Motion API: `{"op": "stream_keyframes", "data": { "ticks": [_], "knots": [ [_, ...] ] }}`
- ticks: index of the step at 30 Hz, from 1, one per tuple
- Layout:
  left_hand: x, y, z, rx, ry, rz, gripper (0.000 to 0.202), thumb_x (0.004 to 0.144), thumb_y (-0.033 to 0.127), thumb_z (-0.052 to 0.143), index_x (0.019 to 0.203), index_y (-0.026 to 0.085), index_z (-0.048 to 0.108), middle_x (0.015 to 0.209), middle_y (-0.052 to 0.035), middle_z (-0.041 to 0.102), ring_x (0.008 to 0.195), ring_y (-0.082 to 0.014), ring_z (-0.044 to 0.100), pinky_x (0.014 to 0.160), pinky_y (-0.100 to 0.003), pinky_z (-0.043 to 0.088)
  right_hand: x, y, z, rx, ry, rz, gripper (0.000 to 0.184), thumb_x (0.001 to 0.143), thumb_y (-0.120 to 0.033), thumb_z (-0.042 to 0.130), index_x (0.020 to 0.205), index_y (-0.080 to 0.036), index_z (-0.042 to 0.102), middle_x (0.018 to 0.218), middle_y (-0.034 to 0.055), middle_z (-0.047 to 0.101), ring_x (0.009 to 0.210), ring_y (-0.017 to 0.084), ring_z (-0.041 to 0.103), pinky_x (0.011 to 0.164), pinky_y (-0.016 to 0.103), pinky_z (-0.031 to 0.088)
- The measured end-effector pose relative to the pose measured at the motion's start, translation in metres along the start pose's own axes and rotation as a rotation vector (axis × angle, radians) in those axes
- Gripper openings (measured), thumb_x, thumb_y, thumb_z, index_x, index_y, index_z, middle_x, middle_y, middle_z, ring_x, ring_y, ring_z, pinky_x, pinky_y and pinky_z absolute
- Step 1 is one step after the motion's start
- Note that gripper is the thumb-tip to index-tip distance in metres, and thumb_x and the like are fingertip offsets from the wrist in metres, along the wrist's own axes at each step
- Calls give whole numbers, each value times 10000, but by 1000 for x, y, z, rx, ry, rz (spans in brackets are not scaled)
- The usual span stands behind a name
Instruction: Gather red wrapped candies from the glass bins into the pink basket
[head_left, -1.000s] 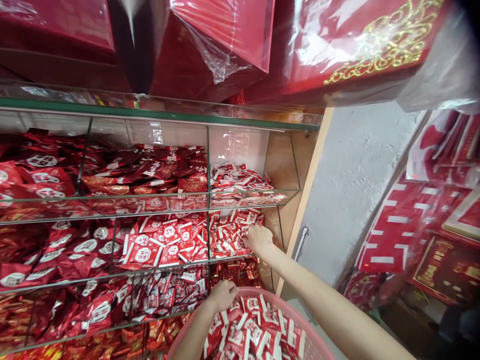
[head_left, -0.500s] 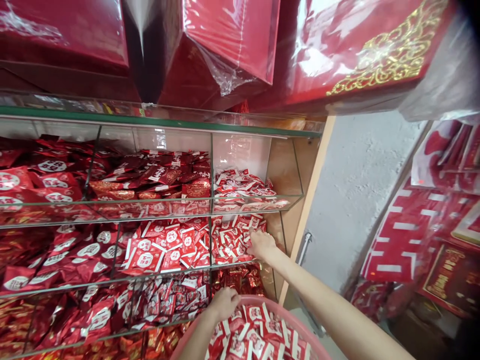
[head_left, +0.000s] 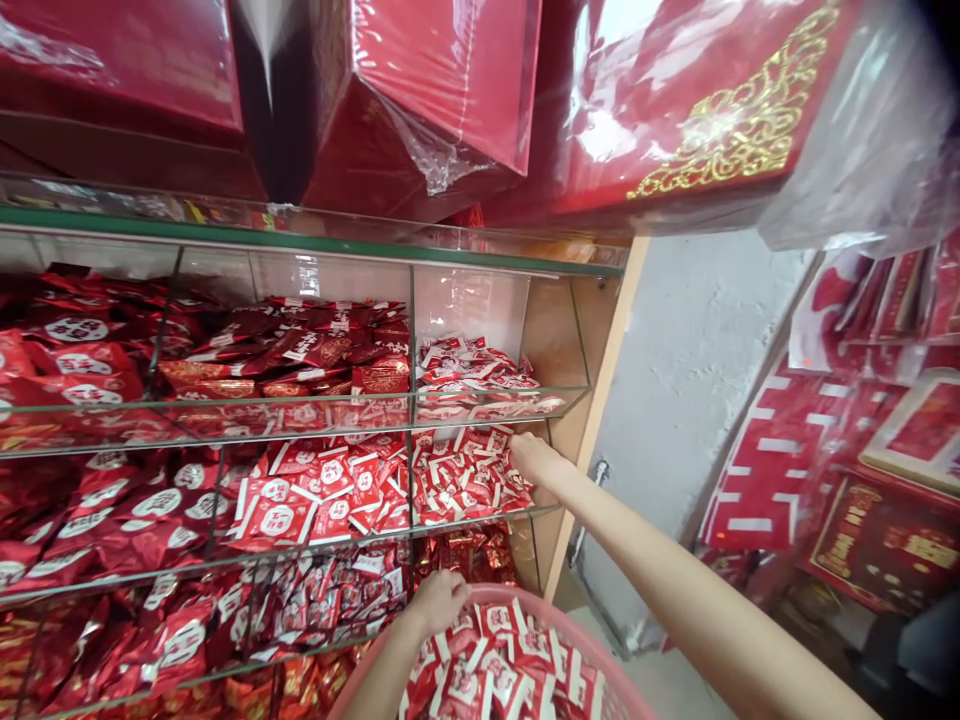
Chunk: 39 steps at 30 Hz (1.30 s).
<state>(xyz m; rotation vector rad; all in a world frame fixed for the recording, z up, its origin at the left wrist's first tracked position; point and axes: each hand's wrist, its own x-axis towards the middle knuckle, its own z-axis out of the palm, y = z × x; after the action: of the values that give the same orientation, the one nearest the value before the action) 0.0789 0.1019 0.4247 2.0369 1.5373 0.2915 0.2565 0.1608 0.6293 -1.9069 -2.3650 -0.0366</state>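
My right hand point(head_left: 534, 459) reaches into the right-hand bin of the middle glass shelf and rests on a heap of small red-and-white packets point(head_left: 465, 480); its fingers are bent down among them, and whether they hold one is hidden. My left hand point(head_left: 437, 598) grips the far rim of a pink plastic basket point(head_left: 600, 655) at the bottom of the view. The basket is filled with the same kind of red-and-white packets point(head_left: 499, 670).
Glass shelves with dividers point(head_left: 411, 360) hold several bins of red packets of various kinds. Large red boxes wrapped in plastic point(head_left: 675, 110) sit on top. A wooden side panel point(head_left: 592, 430) and grey wall are to the right, with more red goods point(head_left: 825, 470) beyond.
My right hand has shifted a little right and deeper over the packet heap in the bin. The left hand stays on the basket rim. The view has swung slightly.
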Motion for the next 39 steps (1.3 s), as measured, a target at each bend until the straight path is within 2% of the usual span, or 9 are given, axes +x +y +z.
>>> {"op": "stream_keyframes", "data": {
  "ticks": [7, 15, 22, 26, 28, 31, 34, 36, 39],
  "knots": [
    [-2, 1, 0, 13, 16, 0, 356, 794, 360, 339, 767, 177, 643, 791, -29, 671, 704, -123, 559, 620, -212, 358, -6, -13, 18, -57, 33, 15, 259, 788, -119, 483, 1013, -121, 611, 999, 185, 623, 949, 235, 599, 781, 297, 446],
    [0, -2, 2, -8, 16, 14, 383, 806, 375, 308, 759, 169, 628, 756, -29, 655, 672, -117, 549, 581, -211, 339, -10, -6, 17, -85, 65, 16, 288, 799, -87, 435, 1047, -123, 577, 1026, 176, 604, 974, 226, 584, 789, 288, 435],
    [0, -3, 3, -16, 14, -2, 382, 810, 385, 306, 758, 173, 620, 775, -32, 657, 682, -114, 553, 593, -208, 349, -13, 2, 8, -23, 57, -119, 301, 776, -106, 466, 1051, -170, 570, 1047, 135, 603, 1010, 222, 553, 821, 276, 388],
    [0, -4, 3, -12, 18, -7, 374, 808, 387, 315, 758, 175, 620, 779, -33, 656, 684, -117, 550, 600, -213, 347, -11, 5, 0, 135, 157, -244, 424, 757, -53, 392, 1135, -205, 510, 1077, 76, 590, 1018, 186, 529, 840, 258, 360],
    [-1, -3, 3, -12, 17, -11, 382, 811, 387, 308, 759, 175, 622, 769, -31, 656, 672, -114, 546, 588, -211, 342, -8, 4, -1, 222, 216, -291, 419, 743, -45, 370, 1104, -193, 524, 1051, 62, 596, 1003, 176, 521, 855, 258, 351],
    [-3, 0, 2, -11, 19, -16, 381, 810, 381, 311, 750, 175, 625, 760, -30, 659, 658, -111, 544, 573, -208, 334, -2, 2, 9, 389, 245, -332, 352, 748, -72, 360, 1036, -157, 545, 990, 55, 609, 921, 165, 541, 816, 254, 383],
    [-4, 2, 1, -2, 31, -14, 370, 807, 372, 318, 746, 176, 627, 764, -30, 660, 665, -113, 549, 572, -208, 333, 4, 2, 31, 563, 156, -303, 421, 752, -65, 341, 1143, -153, 469, 1030, 44, 593, 776, 125, 571, 708, 229, 429],
    [-5, 3, 0, 4, 37, -7, 369, 807, 363, 316, 741, 175, 627, 768, -34, 662, 675, -118, 553, 580, -211, 337, 6, 3, 45, 542, 105, -284, 448, 731, -34, 351, 1137, -165, 488, 1066, 41, 580, 830, 122, 573, 737, 223, 424],
    [-5, 2, 0, 8, 36, 1, 364, 806, 351, 317, 740, 180, 631, 775, -33, 667, 682, -121, 556, 591, -213, 346, 5, 5, 54, 345, 117, -251, 383, 735, -34, 364, 1005, -191, 585, 1075, 44, 574, 986, 142, 531, 839, 230, 373]
  ]
}}
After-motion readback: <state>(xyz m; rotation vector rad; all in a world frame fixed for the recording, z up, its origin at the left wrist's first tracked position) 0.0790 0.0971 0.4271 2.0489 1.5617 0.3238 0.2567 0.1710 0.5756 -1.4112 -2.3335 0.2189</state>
